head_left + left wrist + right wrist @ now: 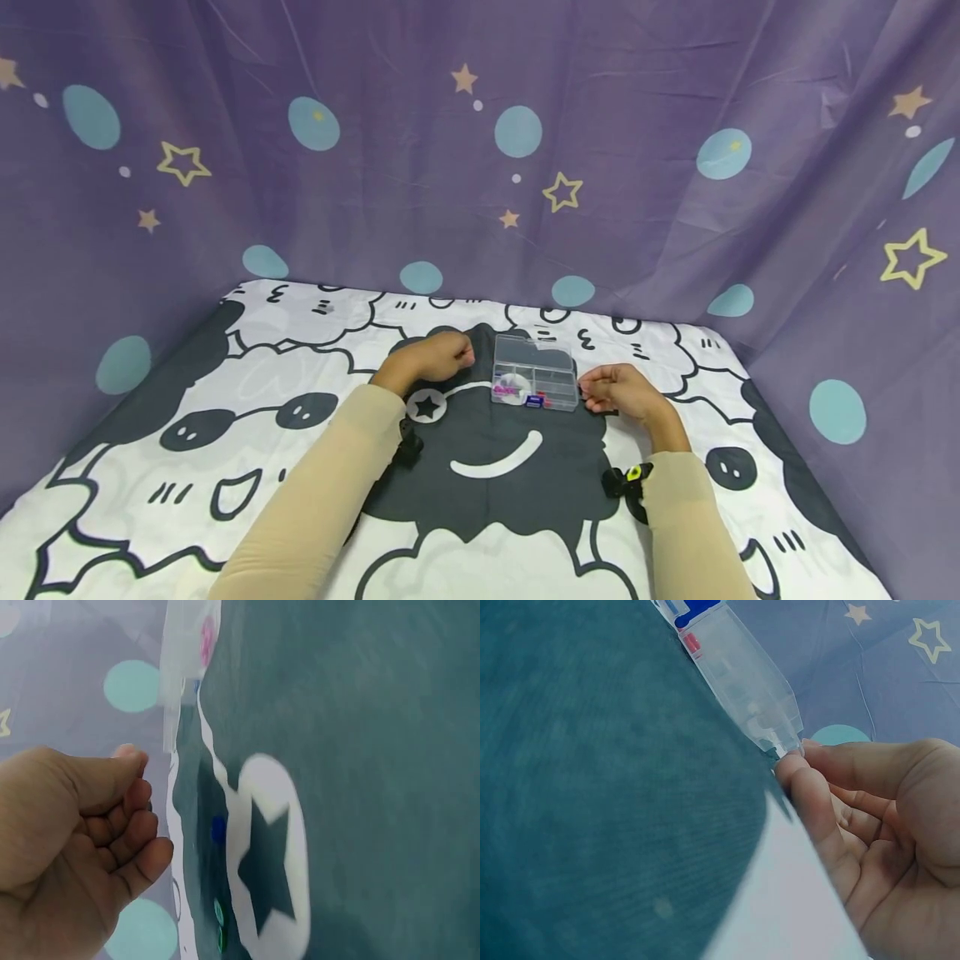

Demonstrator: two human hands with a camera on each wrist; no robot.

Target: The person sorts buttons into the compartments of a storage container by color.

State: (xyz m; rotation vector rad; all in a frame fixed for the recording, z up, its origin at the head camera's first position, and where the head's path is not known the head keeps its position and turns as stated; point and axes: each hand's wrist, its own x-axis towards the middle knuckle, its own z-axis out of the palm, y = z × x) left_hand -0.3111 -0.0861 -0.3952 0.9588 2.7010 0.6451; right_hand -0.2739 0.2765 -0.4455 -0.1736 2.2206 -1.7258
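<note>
A clear plastic compartment box (555, 389) sits on the dark part of the printed cloth, its see-through lid (532, 351) raised at the far side. Inside its front compartments are a pink item (507, 389), a blue one (534, 402) and a red bit. My right hand (621, 392) pinches the box's right end between thumb and forefinger; in the right wrist view the fingertips (793, 766) meet its corner. To the left of the box is my left hand (442, 354), fingers curled and thumb against the forefinger. No object shows clearly in it.
In the left wrist view, a small blue item (218, 829) and small green items (220, 924) lie on the cloth beside a printed star circle (300, 855). A purple curtain (420, 200) hangs behind the far edge of the cloth-covered surface (495, 567).
</note>
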